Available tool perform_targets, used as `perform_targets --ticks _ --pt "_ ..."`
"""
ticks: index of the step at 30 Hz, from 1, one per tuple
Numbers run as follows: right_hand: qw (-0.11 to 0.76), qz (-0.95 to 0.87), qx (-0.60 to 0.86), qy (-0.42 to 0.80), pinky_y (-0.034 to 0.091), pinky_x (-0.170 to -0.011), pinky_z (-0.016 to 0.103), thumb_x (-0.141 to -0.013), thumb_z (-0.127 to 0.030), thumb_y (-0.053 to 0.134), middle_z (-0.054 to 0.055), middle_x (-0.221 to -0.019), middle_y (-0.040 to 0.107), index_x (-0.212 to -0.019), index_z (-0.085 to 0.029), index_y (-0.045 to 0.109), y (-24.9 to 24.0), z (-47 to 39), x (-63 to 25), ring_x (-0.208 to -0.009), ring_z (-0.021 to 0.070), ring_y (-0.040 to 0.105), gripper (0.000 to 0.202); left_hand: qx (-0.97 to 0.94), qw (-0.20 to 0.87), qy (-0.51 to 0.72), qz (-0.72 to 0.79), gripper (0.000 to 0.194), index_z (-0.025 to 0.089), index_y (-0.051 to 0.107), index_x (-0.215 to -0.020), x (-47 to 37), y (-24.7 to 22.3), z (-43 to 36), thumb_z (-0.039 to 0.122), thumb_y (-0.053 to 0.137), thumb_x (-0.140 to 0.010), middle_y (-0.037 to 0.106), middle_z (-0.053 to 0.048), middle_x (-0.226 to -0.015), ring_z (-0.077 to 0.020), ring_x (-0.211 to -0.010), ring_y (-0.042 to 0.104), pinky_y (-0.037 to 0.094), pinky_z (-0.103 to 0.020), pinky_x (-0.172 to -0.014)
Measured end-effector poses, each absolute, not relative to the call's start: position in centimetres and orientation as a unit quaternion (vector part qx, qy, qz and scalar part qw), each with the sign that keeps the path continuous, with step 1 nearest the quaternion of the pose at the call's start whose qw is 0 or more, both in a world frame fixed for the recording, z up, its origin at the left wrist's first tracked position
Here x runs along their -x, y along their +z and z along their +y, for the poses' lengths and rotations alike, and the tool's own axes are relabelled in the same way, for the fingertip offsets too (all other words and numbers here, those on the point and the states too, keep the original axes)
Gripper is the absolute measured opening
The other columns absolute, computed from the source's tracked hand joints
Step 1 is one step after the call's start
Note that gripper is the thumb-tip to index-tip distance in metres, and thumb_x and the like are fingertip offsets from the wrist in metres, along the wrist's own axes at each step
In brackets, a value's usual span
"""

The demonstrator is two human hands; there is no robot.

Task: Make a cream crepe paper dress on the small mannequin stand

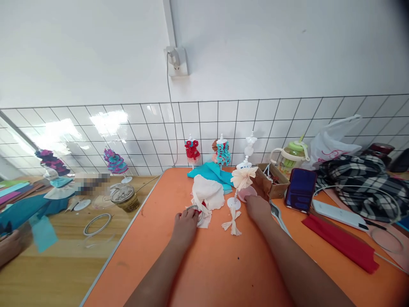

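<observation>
My left hand (pixel 185 225) is closed, its curled fingers at a grey-white ring (pixel 200 218) on the table's orange top. Crumpled cream fabric (pixel 209 192) lies just beyond it, with a bit of red showing by the fingers. My right hand (pixel 258 209) is closed at the near edge of a small pinkish round dish (pixel 247 192); its fingertips are partly hidden. Between the hands stands a small white dress form (pixel 234 203) with gathered cream fabric (pixel 243 178) on top. A knotted cream strip (pixel 234 221) lies in front of its base.
Behind are a teal cloth (pixel 212 172) and small dressed forms in red (pixel 192 150) and turquoise (pixel 223 152). On the right lie scissors (pixel 279 216), a cardboard box (pixel 275 181), a phone (pixel 300 190) and red fabric (pixel 340 243). Another person's hand (pixel 14 247) works at the wooden table.
</observation>
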State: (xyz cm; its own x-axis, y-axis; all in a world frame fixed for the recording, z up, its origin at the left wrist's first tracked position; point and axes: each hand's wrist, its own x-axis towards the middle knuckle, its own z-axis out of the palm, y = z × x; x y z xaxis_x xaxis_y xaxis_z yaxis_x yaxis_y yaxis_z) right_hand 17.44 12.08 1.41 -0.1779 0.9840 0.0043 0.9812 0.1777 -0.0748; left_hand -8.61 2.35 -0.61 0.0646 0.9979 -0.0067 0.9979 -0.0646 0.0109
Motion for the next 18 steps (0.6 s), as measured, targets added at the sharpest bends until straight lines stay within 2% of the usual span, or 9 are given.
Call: perform_targets --ticks 4,8,13,18 --pt "0.014 -0.776 0.630 0.027 0.039 -0.063 0.031 -0.086 -0.011 0.040 0.013 -0.094 0.065 -0.099 -0.020 0.064 2.0 11.1 -17.8 -0.094 0.0273 0.059 0.029 -0.731 0.001 0.005 0.682 0.045 0.021 0.056 -0.116 8.5 -1.2 2.3 0.004 0.034 -0.081 0.053 -0.011 -0.123 -0.0259 -0.111 0.046 0.033 -0.040 -0.088" --pt "-0.009 -0.786 0.618 0.030 0.036 -0.061 0.030 -0.081 -0.006 0.044 0.013 -0.088 0.065 -0.090 -0.020 0.064 3.4 8.1 -18.4 -0.086 0.0270 0.061 0.026 -0.728 -0.004 0.014 0.686 0.044 0.019 0.055 -0.117 8.4 -1.4 2.5 0.005 0.035 -0.081 0.050 -0.012 -0.128 -0.0272 -0.111 0.046 0.033 -0.040 -0.087" --pt "-0.048 -0.810 0.583 0.043 0.033 -0.057 0.027 -0.077 0.000 0.047 0.010 -0.085 0.066 -0.085 -0.019 0.063 5.6 3.6 -17.8 -0.081 0.0231 0.060 0.026 -0.735 0.003 0.026 0.677 0.043 0.021 0.054 -0.117 8.3 -1.0 2.8 0.005 0.035 -0.082 0.055 -0.011 -0.121 -0.0241 -0.112 0.048 0.031 -0.039 -0.090" --pt "-0.010 -0.863 0.504 0.036 0.032 -0.058 0.025 -0.074 0.002 0.048 0.006 -0.087 0.066 -0.086 -0.019 0.063 7.9 1.4 -15.6 -0.085 0.0194 0.058 0.028 -0.734 0.012 0.037 0.678 0.044 0.024 0.053 -0.116 8.2 -0.3 2.4 0.003 0.032 -0.084 0.060 -0.008 -0.114 -0.0218 -0.105 0.054 0.031 -0.042 -0.092"
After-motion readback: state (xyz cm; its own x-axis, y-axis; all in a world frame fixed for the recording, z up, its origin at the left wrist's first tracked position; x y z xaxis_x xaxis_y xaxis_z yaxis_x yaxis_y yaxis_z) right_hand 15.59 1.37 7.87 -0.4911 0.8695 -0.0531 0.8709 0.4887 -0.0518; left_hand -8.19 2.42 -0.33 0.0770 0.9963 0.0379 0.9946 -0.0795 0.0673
